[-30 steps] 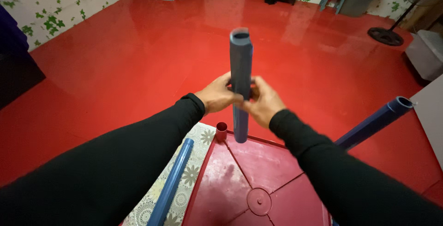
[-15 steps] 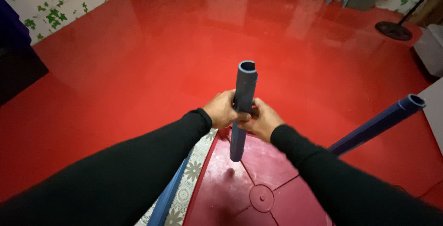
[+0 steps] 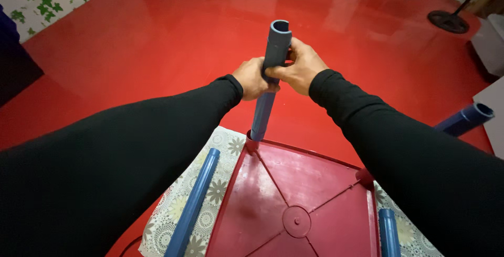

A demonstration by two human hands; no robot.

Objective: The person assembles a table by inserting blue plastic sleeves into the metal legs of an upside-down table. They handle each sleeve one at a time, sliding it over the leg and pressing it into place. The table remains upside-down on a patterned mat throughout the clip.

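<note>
both hands clamped on the blue leg (image 3: 269, 78), left hand (image 3: 254, 78) and right hand (image 3: 300, 69) each with a closed grip, its foot in the red table's (image 3: 294, 199) corner socket (image 3: 252, 142).

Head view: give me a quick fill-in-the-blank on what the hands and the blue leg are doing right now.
1. Both the left hand and the right hand grip the upright ____ leg.
2. The leg's lower end meets a corner socket of the upturned ____ plastic table.
3. The table lies on a ____-patterned cloth.
4. A loose blue leg lies on the cloth beside the table's ____ edge.

Missing words: blue; red; flower; left
</note>
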